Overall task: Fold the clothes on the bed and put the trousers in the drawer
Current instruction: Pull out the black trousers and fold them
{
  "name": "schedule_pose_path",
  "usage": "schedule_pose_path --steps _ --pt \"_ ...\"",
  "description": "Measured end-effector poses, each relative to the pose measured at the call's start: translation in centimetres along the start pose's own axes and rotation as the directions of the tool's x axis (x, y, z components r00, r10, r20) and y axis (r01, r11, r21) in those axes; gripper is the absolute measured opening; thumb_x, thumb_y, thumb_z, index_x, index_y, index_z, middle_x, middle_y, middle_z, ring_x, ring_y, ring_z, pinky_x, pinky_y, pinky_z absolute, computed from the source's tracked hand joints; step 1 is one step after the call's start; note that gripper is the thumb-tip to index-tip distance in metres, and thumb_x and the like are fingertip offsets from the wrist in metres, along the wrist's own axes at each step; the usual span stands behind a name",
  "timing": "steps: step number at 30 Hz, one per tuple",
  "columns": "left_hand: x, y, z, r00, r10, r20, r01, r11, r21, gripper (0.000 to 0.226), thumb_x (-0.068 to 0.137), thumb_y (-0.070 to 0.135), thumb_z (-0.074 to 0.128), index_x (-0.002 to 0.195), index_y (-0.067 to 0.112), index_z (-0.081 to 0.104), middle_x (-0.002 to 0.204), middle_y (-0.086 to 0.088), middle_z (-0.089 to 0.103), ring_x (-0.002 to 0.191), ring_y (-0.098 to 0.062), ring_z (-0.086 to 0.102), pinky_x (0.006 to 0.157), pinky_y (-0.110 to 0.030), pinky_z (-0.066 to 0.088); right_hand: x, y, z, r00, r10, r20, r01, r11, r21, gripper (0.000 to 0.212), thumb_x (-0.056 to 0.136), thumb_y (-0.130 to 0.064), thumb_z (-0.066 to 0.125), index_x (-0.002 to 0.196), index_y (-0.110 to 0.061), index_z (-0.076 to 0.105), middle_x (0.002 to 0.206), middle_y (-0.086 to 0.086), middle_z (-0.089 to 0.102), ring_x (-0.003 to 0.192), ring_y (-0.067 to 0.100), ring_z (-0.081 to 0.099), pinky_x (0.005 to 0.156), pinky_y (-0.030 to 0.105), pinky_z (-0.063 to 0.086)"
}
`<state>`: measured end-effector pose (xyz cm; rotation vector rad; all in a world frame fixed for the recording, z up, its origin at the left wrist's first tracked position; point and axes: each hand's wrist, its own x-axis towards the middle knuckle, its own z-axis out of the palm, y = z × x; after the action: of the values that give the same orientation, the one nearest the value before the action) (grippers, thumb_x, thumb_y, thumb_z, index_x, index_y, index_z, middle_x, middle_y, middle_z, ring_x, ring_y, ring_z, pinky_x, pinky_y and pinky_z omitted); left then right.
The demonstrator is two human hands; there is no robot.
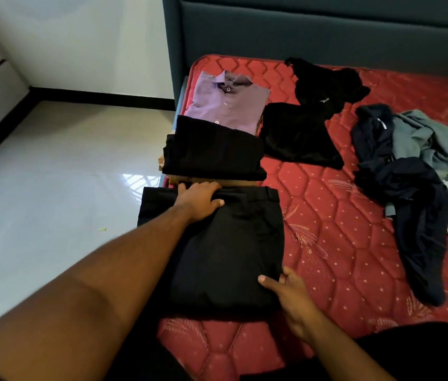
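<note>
The folded black cotton trousers (pixel 225 243) are lying at the red quilted mattress's (pixel 327 215) near edge; the left hand (pixel 199 200) is gripping their waistband and the right hand (pixel 286 291) is pinching the lower corner, seemingly to lift them flat.

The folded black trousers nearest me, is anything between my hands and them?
No. The left hand already grips the waistband end of the folded black trousers, and the right hand holds their near right corner. Nothing lies on top of them.
</note>
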<state>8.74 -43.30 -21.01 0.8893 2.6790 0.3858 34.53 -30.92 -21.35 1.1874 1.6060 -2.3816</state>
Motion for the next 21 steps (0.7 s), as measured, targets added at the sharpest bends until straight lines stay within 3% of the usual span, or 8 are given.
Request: schedule_pose_path --steps 5,8,10,12,14,16,18,21 --pt "-0.5 1.0 -0.3 0.99 -0.085 -0.111 0.106 0.973 0.204 0.038 0.096 0.054 0.044 0.119 0.025 0.054 0.122 -0.003 0.061 0.115 -0.025 0.054 0.098 -0.047 0.03 1.0 0.6 0.0 0.961 -0.26 -0.094 0.23 0.94 -0.252 0.027 0.091 0.005 0.058 0.099 -0.02 0.063 0.1 -0.002 0.071 0.097 0.015 0.067 0.084 0.024 0.054" --pt "-2.3 1.9 0.9 0.968 -0.117 -0.222 0.19 0.919 0.344 0.052 0.097 0.057 0.038 0.136 0.023 0.043 0.135 -0.007 0.049 0.125 -0.029 0.043 0.105 -0.052 0.026 1.0 1.7 0.2 0.93 -0.357 -0.082 0.292 0.858 -0.423 0.023 0.092 -0.004 0.06 0.099 -0.025 0.062 0.101 -0.005 0.07 0.097 0.014 0.066 0.09 0.034 0.053" --pt "-4.3 3.2 3.0 0.972 -0.009 -0.236 0.093 0.933 0.348 0.062 0.098 0.058 0.032 0.149 0.023 0.028 0.149 -0.007 0.034 0.138 -0.029 0.029 0.112 -0.056 0.016 1.2 1.9 -0.2 0.938 -0.337 -0.08 0.252 0.823 -0.509 0.027 0.09 -0.011 0.065 0.111 -0.026 0.057 0.109 -0.004 0.067 0.102 0.015 0.064 0.096 0.04 0.05" --pt "-5.6 4.3 5.2 0.994 0.041 -0.104 -0.01 0.96 0.278 0.068 0.098 0.061 0.024 0.155 0.028 0.011 0.162 -0.003 0.014 0.149 -0.027 0.009 0.115 -0.058 0.002 1.4 1.6 -1.0 0.943 -0.326 -0.066 0.243 0.811 -0.533 0.043 0.087 -0.012 0.069 0.123 -0.026 0.051 0.114 -0.004 0.063 0.104 0.013 0.062 0.096 0.037 0.05" --pt "-5.7 4.8 6.5 1.0 -0.019 0.024 0.013 0.976 0.216 0.069 0.098 0.063 0.02 0.155 0.032 -0.002 0.164 0.0 -0.011 0.15 -0.024 -0.01 0.113 -0.062 -0.009 1.5 0.5 -1.7 0.959 -0.282 0.019 0.242 0.784 -0.572 0.045 0.085 -0.008 0.07 0.119 -0.029 0.048 0.11 -0.005 0.062 0.095 0.006 0.06 0.089 0.026 0.05" --pt "-5.8 5.3 6.6 1.0 -0.023 -0.015 0.025 0.98 0.2 0.069 0.098 0.062 0.021 0.155 0.032 -0.006 0.161 0.001 -0.023 0.149 -0.026 -0.018 0.112 -0.062 -0.011 1.8 -0.6 -2.3 0.978 -0.2 0.066 0.2 0.783 -0.59 0.045 0.084 -0.005 0.07 0.111 -0.032 0.046 0.087 -0.005 0.061 0.074 0.005 0.057 0.069 0.018 0.047" --pt "-5.9 7.0 6.2 0.997 0.05 -0.065 -0.036 0.978 0.207 0.069 0.099 0.06 0.023 0.155 0.031 -0.004 0.162 0.001 -0.022 0.149 -0.026 -0.018 0.114 -0.061 -0.009 2.5 -1.7 -3.6 0.987 -0.16 0.023 0.14 0.778 -0.612 0.038 0.085 -0.01 0.07 0.109 -0.03 0.048 0.071 0.001 0.055 0.061 0.014 0.054 0.056 0.025 0.045" --pt "-5.0 10.6 6.2 0.99 0.138 -0.014 -0.133 0.973 0.189 0.071 0.098 0.061 0.025 0.155 0.031 -0.005 0.162 0.002 -0.019 0.149 -0.024 -0.019 0.114 -0.061 -0.008 3.4 -4.2 -6.5 0.994 -0.103 0.032 0.097 0.716 -0.692 0.012 0.088 -0.014 0.068 0.088 -0.02 0.058 0.067 0.008 0.06 0.051 0.018 0.055 0.051 0.029 0.044"
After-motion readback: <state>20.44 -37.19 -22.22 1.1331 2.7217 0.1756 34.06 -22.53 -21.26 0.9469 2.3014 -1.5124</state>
